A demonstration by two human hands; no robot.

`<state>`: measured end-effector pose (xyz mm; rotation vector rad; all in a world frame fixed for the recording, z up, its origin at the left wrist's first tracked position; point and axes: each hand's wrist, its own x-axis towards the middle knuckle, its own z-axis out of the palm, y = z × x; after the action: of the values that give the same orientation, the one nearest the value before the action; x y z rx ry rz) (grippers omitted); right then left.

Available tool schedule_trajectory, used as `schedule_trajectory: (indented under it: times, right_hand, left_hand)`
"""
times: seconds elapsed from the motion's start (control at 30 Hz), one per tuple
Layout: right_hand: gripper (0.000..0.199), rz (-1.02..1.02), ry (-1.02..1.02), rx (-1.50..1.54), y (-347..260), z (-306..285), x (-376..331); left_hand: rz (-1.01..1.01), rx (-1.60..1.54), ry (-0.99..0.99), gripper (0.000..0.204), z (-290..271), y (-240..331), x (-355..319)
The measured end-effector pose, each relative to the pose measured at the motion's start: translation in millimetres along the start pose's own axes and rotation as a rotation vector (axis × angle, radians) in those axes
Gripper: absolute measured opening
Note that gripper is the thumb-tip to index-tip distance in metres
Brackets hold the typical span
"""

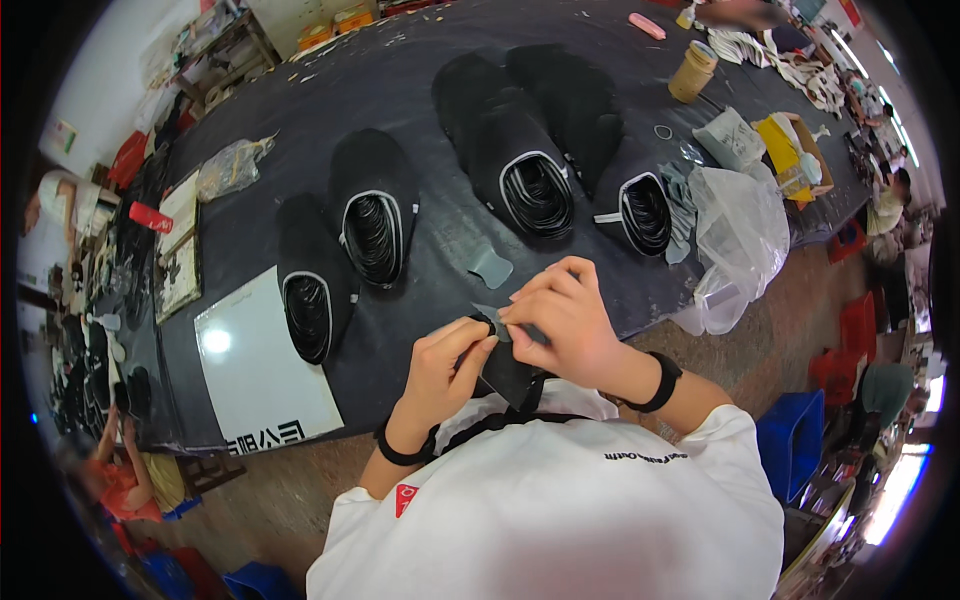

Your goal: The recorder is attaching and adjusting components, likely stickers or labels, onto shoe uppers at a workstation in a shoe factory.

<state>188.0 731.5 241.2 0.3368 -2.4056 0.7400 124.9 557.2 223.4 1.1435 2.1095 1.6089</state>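
Close to the table's front edge, my left hand (443, 368) pinches the edge of a dark shoe upper piece (508, 375) that hangs down in front of my shirt. My right hand (568, 322) has its thumb and fingers closed on a small grey piece (490, 311) at the top of that dark piece. Both sets of fingertips nearly meet there. Another grey curved piece (491, 268) lies on the table just beyond my hands. Farther off are several stacks of nested black shoe uppers with white trim, among them one stack (370, 210) at left and one (510, 150) in the middle.
The dark table (430, 230) carries a white board (265, 365) at left. On its right side are grey pieces (679, 215), a clear plastic bag (740, 240), a yellow box (790, 150) and a tan jar (693, 72). A blue bin (790, 445) stands on the floor. Other people work around.
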Motion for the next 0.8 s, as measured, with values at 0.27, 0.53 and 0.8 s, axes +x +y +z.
schedule_trajectory:
  times: [0.27,0.53,0.8]
  right_hand:
    - [0.009,0.476,0.015,0.688,26,-34,-26]
    - [0.007,1.083,0.873,1.474,120,-102,-152]
    - [0.018,1.662,0.836,0.094,303,-144,-395]
  left_hand:
    - [-0.436,-0.723,-0.013,0.015,53,-3,21]
    - [-0.429,-1.074,0.172,0.022,105,-5,60]
    - [-0.583,-1.243,0.191,0.026,147,-4,84]
